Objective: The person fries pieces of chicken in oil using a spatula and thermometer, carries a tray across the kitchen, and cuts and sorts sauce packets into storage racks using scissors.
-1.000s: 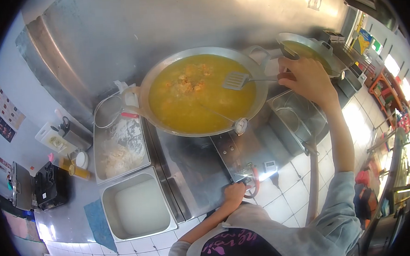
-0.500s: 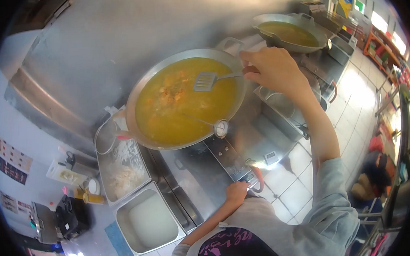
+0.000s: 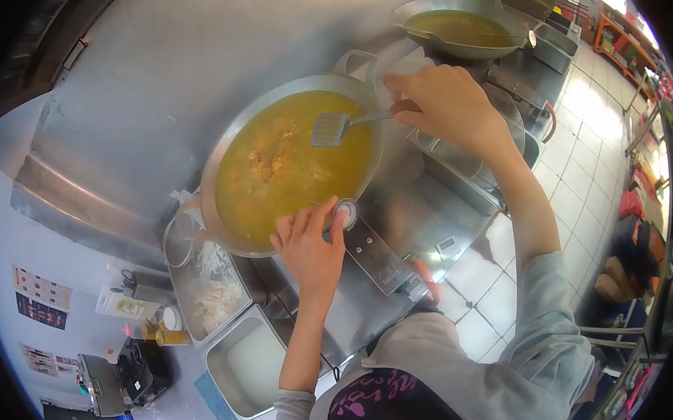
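Observation:
A large wok [image 3: 210, 159] of yellow oil fills the middle of the head view, with orange-brown fried pieces [image 3: 267, 159] bubbling towards its left side. My right hand [image 3: 441, 109] is closed on the handle of a slotted turner [image 3: 330, 130], whose blade hangs over the oil. At the wok's near rim, my left hand [image 3: 308, 246] has its thumb and index finger at the round dial of a probe thermometer [image 3: 346, 213], pinching it. The thermometer's stem reaches towards the oil, partly hidden by my fingers.
Left of the wok stand a steel tray of white flour [image 3: 211, 292], a sieve [image 3: 178, 241] and a pan of whitish liquid [image 3: 253, 366]. A second wok [image 3: 461, 47] is at the back right, near a fryer basket [image 3: 455, 158]. A burner control panel [image 3: 381, 257] lies below the wok.
My left hand has moved up from the control panel's front edge to the thermometer dial. My right hand still holds the turner over the oil, while the camera view has shifted slightly.

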The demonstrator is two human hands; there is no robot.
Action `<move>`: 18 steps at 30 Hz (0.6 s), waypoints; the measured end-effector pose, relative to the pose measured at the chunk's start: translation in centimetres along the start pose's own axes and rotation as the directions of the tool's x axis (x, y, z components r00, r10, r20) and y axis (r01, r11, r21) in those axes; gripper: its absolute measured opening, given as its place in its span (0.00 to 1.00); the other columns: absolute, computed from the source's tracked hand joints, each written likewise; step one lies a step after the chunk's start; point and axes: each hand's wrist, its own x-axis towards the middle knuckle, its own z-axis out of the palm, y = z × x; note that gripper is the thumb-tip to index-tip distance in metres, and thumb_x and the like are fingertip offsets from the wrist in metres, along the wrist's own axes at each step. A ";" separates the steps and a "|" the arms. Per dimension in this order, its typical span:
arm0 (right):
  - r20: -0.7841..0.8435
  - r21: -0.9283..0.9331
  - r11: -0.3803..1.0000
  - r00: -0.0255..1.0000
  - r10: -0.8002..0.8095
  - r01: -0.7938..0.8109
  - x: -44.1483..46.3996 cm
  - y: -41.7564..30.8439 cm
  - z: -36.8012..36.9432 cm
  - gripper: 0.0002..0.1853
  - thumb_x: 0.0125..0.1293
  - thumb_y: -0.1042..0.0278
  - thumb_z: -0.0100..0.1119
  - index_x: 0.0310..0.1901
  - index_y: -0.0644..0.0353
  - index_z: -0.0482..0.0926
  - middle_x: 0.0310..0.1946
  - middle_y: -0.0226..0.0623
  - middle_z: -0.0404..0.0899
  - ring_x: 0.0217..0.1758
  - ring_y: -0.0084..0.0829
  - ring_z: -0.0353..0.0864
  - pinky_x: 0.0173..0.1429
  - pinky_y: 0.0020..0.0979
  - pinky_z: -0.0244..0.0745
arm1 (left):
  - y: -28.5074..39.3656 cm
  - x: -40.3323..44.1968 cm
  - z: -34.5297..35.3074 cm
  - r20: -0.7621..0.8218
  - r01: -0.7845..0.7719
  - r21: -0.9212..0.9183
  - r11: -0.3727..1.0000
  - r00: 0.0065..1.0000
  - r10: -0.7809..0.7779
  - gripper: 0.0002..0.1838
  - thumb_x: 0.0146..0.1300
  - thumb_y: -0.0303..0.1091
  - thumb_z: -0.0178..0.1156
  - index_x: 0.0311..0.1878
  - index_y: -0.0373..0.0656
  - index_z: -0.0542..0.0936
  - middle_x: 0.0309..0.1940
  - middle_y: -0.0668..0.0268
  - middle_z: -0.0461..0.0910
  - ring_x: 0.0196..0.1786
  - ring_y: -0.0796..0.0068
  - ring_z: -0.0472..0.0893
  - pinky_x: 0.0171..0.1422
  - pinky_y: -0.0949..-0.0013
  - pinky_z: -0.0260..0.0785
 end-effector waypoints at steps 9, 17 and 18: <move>0.012 0.045 0.999 1.000 0.006 -0.007 0.4 -0.2 -0.6 0.09 0.49 0.69 0.62 0.34 0.57 0.76 0.25 0.35 0.81 0.31 0.43 0.81 0.35 0.42 0.73 | -0.8 0.6 -0.1 0.191 0.216 -0.401 0.890 0.970 -0.150 0.09 0.57 0.31 0.65 0.42 0.44 0.83 0.32 0.66 0.80 0.36 0.65 0.78 0.43 0.63 0.68; 0.059 0.010 1.000 0.998 0.026 -0.026 0.3 -0.3 -1.5 0.08 0.53 0.67 0.62 0.33 0.56 0.74 0.25 0.34 0.83 0.34 0.41 0.81 0.39 0.41 0.72 | 2.5 -0.5 -6.2 0.222 0.260 -0.567 0.782 0.962 -0.158 0.10 0.56 0.23 0.64 0.43 0.39 0.83 0.32 0.64 0.81 0.30 0.78 0.78 0.39 0.75 0.70; 0.063 -0.003 1.000 0.998 0.030 -0.030 0.2 -0.4 -1.7 0.09 0.54 0.66 0.63 0.34 0.56 0.74 0.25 0.34 0.82 0.35 0.42 0.81 0.39 0.41 0.72 | 2.8 -0.9 -7.1 0.233 0.279 -0.622 0.732 0.958 -0.167 0.11 0.56 0.22 0.64 0.43 0.38 0.83 0.32 0.65 0.81 0.30 0.78 0.78 0.39 0.75 0.69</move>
